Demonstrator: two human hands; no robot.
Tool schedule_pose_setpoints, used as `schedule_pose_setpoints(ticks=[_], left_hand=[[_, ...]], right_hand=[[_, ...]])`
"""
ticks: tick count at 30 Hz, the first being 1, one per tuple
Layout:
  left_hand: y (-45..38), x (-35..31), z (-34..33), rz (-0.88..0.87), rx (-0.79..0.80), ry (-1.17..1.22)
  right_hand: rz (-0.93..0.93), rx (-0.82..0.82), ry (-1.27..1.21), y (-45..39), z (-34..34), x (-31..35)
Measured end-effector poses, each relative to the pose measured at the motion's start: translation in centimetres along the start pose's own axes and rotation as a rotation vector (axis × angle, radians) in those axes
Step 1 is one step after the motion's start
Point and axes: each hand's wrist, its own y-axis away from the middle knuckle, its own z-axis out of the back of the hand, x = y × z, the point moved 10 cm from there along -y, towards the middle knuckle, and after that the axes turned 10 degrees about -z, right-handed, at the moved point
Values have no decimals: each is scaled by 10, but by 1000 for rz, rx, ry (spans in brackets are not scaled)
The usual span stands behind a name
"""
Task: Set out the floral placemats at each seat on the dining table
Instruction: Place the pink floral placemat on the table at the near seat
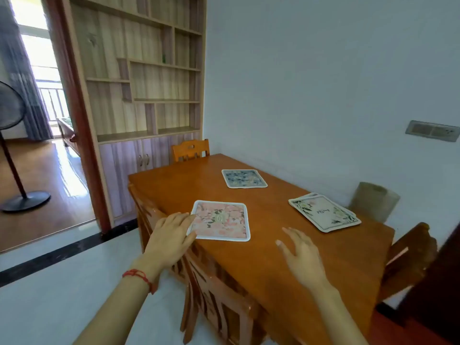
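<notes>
While the pink placemat (221,221) is steadied at its near-left edge by the flat, spread fingers of the left hand (171,236) on the dining table (286,265), the right hand (302,255) is held open and empty above the wood — placement at this seat is judged nearly finished — and the stacked placemats (324,212) toward the far right are judged to be needed next.

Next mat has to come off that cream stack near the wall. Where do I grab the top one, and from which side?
Judging by its pose, pinch the top mat of the cream stack at its near corner, coming in from the table's near edge with the right hand. The mats lie fanned, so edges are offset there.
</notes>
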Motion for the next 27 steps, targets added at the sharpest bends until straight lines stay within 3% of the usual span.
schedule_pose_setpoints(ticks=[27], left_hand=[[-183,123,-160,54,148,102]], right_hand=[[-175,220,46,-201,-183,-12]])
